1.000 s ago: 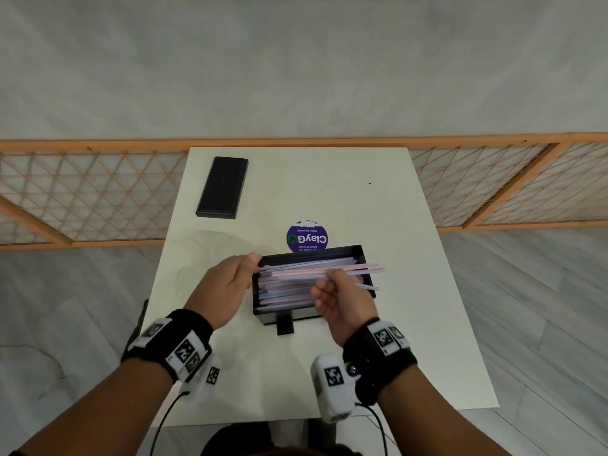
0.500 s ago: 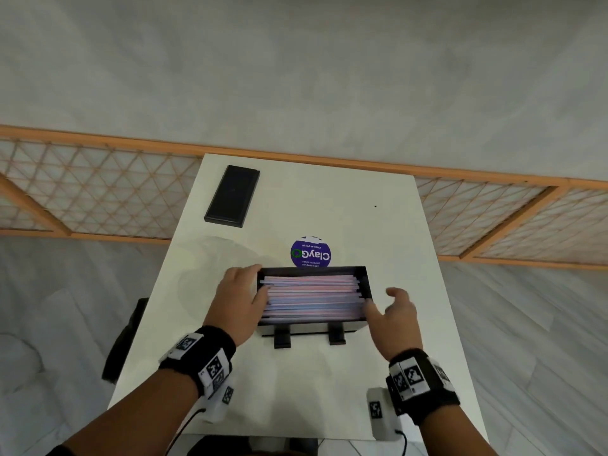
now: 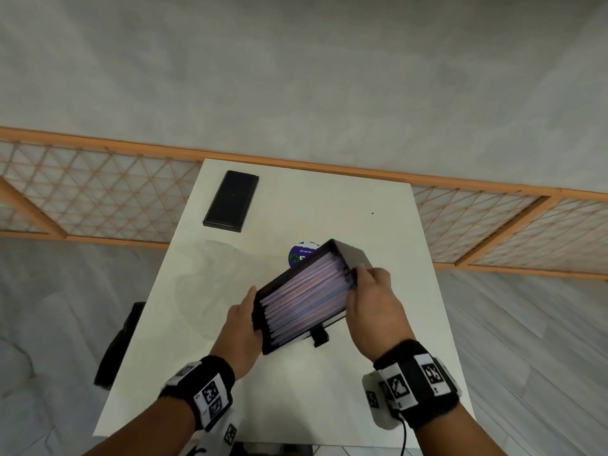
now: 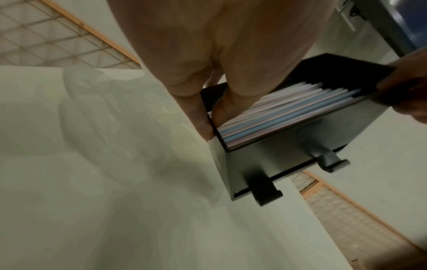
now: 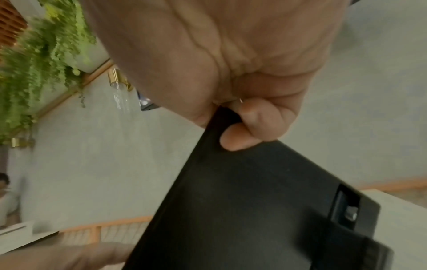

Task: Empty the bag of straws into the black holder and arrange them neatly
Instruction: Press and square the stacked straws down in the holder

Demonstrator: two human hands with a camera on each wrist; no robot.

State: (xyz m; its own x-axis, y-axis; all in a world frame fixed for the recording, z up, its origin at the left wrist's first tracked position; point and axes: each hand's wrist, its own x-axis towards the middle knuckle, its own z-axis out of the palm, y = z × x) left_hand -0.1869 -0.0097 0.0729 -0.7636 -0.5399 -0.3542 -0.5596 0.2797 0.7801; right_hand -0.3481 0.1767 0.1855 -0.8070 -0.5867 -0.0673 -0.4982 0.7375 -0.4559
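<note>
The black holder (image 3: 349, 255) is off the white table and tilted, its right end raised and turned away. Pink and blue straws (image 3: 306, 297) lie side by side inside it, filling it. My left hand (image 3: 250, 312) grips the lower left end; in the left wrist view its fingers (image 4: 201, 117) press the outside wall and the thumb reaches inside onto the straws (image 4: 277, 117). My right hand (image 3: 359, 282) pinches the upper right wall, and the right wrist view shows its fingers (image 5: 245, 135) curled over the holder's (image 5: 242, 210) edge. The clear empty bag (image 3: 210, 281) lies flat to the left.
A flat black box (image 3: 231, 201) lies at the table's far left. A purple round sticker (image 3: 301, 255) shows behind the holder. An orange lattice rail (image 3: 98, 199) runs behind the table (image 3: 329, 396). A dark chair (image 3: 120, 343) stands at the left edge.
The holder stood flat on the table with my right hand open beside it. Now both hands hold it lifted and tilted, right end up.
</note>
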